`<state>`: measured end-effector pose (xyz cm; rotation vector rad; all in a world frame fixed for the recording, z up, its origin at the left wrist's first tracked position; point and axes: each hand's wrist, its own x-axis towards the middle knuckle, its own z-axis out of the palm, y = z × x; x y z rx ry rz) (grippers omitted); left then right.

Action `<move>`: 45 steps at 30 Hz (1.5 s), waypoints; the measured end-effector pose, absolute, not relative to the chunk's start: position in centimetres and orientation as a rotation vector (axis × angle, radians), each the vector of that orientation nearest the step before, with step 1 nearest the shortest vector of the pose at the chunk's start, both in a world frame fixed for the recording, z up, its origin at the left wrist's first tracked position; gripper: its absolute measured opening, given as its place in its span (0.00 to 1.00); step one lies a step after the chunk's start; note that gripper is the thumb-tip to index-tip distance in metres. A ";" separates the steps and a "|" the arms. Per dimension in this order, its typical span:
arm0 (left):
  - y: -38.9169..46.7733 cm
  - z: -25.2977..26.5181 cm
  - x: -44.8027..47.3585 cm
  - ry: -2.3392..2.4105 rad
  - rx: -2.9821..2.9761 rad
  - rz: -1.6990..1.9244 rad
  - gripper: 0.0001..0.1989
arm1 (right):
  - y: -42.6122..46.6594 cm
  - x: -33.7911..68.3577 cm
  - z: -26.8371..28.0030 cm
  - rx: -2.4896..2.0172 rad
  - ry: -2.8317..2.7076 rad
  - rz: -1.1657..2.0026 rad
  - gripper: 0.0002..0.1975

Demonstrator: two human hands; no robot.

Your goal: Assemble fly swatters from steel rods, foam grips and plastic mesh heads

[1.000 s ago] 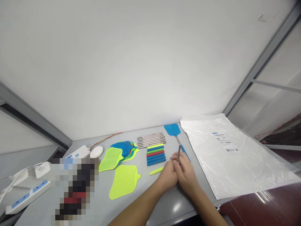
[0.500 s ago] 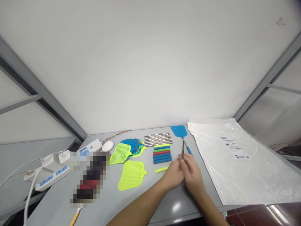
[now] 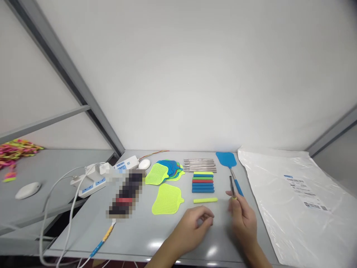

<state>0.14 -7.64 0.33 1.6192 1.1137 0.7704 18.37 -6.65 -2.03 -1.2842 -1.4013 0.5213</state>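
Note:
My right hand (image 3: 244, 219) is closed round the lower end of a short metal fly swatter rod (image 3: 232, 185), which points up and away. A bit of yellow-green shows at the rod's base, the rest hidden by the fingers. My left hand (image 3: 195, 225) hovers over the front of the table, fingers loosely curled and nothing in them. Between and beyond the hands lies a single yellow-green handle tube (image 3: 205, 200). Left of it rests a yellow-green swatter head (image 3: 167, 199). An assembled blue fly swatter (image 3: 226, 159) lies just past my right hand.
Handle tubes (image 3: 203, 185) in several colours lie in a row, with metal rods (image 3: 199, 165) behind them. Swatter heads (image 3: 158, 173) are piled to their left. Power strips (image 3: 92, 188) with cables and a blurred dark object (image 3: 126, 195) occupy the left. A white plastic bag (image 3: 279, 208) covers the right.
My hands were together at the rod's base; now they are apart. The left has let go and moved left, while the right keeps the rod. The view has turned somewhat left.

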 end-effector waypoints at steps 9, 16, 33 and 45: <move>-8.5 0.2 -1.3 1.254 1.713 0.894 0.09 | -6.5 17.8 -3.2 -1.115 -2.124 0.357 0.12; -9.7 -0.8 -3.0 1.367 2.099 0.824 0.06 | -7.1 20.2 -4.5 -1.205 -2.212 0.012 0.12; -8.2 -0.7 -2.2 1.776 2.416 0.794 0.09 | -4.3 16.1 -3.4 -1.239 -2.277 -0.072 0.10; -6.4 -0.7 -2.4 1.972 2.483 0.691 0.05 | -8.2 21.3 -4.2 -1.318 -2.200 -0.050 0.15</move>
